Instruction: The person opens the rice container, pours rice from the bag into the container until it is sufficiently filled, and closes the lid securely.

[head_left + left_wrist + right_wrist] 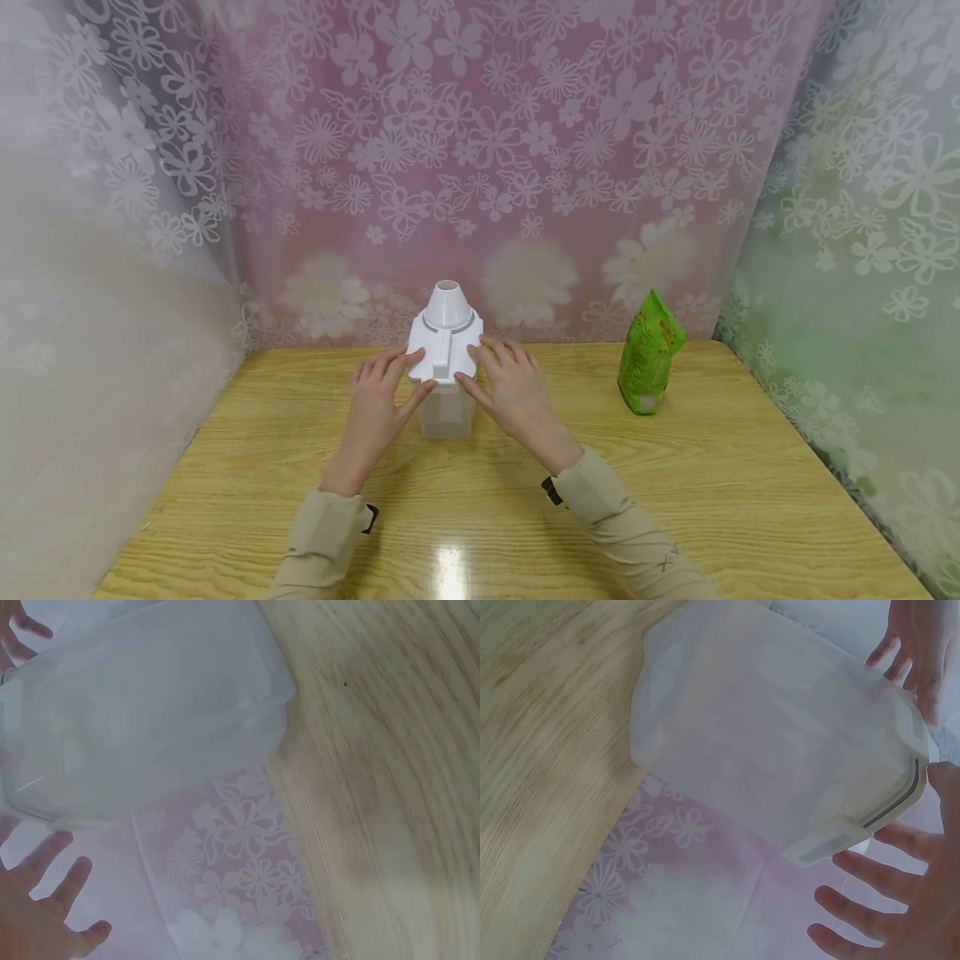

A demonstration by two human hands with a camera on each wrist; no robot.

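Observation:
A tall translucent plastic storage container (447, 417) stands upright on the table. Its white lid (426, 343) carries a cone-shaped cap (448, 307) at the back. My left hand (378, 402) touches the left edge of the lid, thumb at the front edge and fingertips on the side. On the opposite edge, my right hand (517, 390) touches the lid in the same way. In the right wrist view, the right hand's fingers (877, 876) reach out fairly straight by a lid side latch (829, 840). Spread fingers of the left hand show beside the container in the left wrist view.
A green printed bag (649, 358) stands upright on the right side of the wooden table (750, 467). Flower-patterned curtains (510, 167) close off the back and both sides.

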